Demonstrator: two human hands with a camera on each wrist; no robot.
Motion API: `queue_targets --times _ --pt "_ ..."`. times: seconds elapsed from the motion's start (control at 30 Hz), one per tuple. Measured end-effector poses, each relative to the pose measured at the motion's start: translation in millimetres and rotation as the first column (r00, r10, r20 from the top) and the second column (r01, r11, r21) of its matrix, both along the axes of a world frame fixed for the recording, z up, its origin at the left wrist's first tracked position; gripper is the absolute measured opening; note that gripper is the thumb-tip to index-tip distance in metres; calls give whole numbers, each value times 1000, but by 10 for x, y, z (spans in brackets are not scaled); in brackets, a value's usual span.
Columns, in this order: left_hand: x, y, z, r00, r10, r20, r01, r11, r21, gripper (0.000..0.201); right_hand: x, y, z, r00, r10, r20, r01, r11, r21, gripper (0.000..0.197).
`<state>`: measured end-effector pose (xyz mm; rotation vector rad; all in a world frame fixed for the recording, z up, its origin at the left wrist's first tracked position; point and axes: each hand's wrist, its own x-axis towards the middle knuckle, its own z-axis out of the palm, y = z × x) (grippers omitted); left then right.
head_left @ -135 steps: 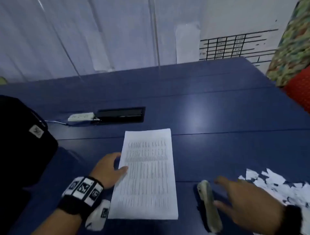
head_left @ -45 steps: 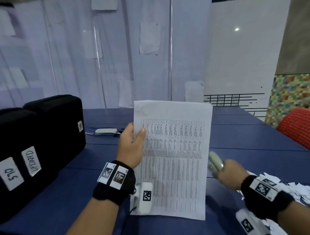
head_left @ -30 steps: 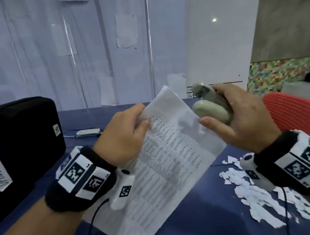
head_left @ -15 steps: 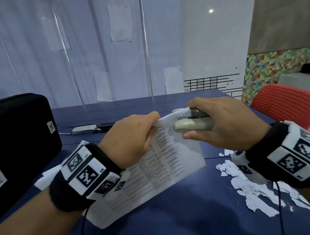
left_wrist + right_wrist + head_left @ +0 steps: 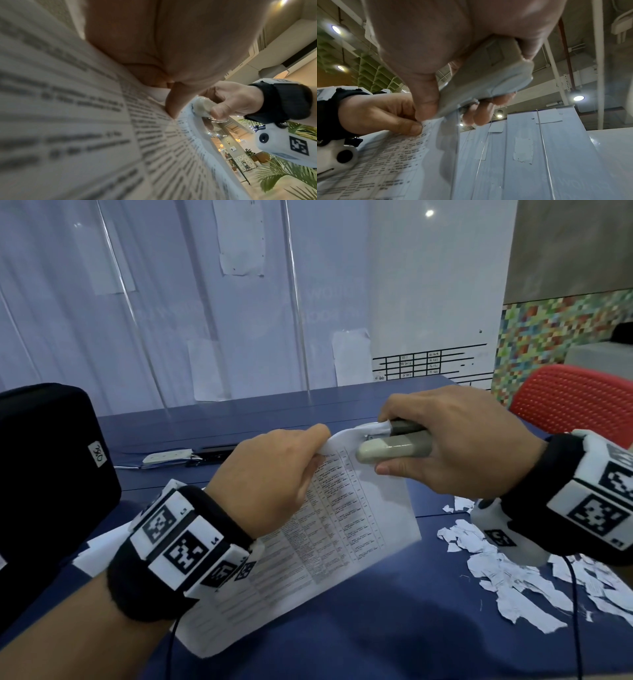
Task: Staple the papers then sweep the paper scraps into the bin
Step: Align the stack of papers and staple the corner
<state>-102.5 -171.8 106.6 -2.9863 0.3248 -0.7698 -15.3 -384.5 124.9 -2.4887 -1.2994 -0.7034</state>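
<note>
Printed white papers (image 5: 329, 535) hang tilted above the blue table, lifted by their top corner. My left hand (image 5: 274, 474) pinches that corner between thumb and fingers; its thumb presses the sheet in the left wrist view, where the papers (image 5: 85, 135) fill the frame. My right hand (image 5: 452, 446) grips a grey-white stapler (image 5: 394, 446), its mouth closed over the paper corner just right of the left fingertips. From the right wrist, the stapler (image 5: 488, 75) sits in my palm above the papers (image 5: 393, 162). A pile of torn paper scraps (image 5: 513, 577) lies on the table at the right.
The blue table (image 5: 394, 628) runs to a glass partition at the back. A black case (image 5: 51, 474) stands at the left. A white power strip (image 5: 168, 456) lies by a slot behind my left hand. A red chair (image 5: 575, 398) is at the right.
Over the earlier frames both hands lifted the papers and stapler off the table and brought the stapler onto the top corner. Since half a second ago the hands have barely moved.
</note>
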Motion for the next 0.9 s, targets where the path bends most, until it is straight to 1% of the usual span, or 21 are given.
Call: queue_targets --times 0.13,0.33,0.57,0.63,0.73,0.77,0.83,0.87,0.9 --pt "20 -12 -26 1000 1 -4 -1 1000 17 20 29 5 14 1000 -18 20 19 999 -34 44" --pt "63 -26 -58 1000 -22 14 22 1000 21 17 78 27 -37 998 -19 63 20 1000 -14 40" --pt "79 1 -93 1000 -16 11 16 1000 12 18 107 11 -68 999 2 37 -2 1000 -13 43" --pt "91 30 -88 1000 6 2 -6 1000 -1 17 130 17 -88 1000 21 -10 -21 999 -28 49" --pt "147 129 -84 999 35 -9 -36 998 -59 16 186 -14 -111 990 12 -138 -17 999 -35 61" --pt "165 169 -83 999 39 -17 -40 995 -91 16 219 -33 -136 985 16 -172 -18 1000 -11 62" --pt "229 290 -70 998 55 -35 -61 979 -194 20 301 -57 -232 977 14 -213 3 997 79 54" --pt "275 387 -57 995 81 -58 -93 960 -264 20 365 -53 -313 964 -3 -266 42 989 140 50" --pt "327 484 -47 991 107 -86 -130 930 -343 16 424 -40 -408 935 -25 -355 100 976 193 50"
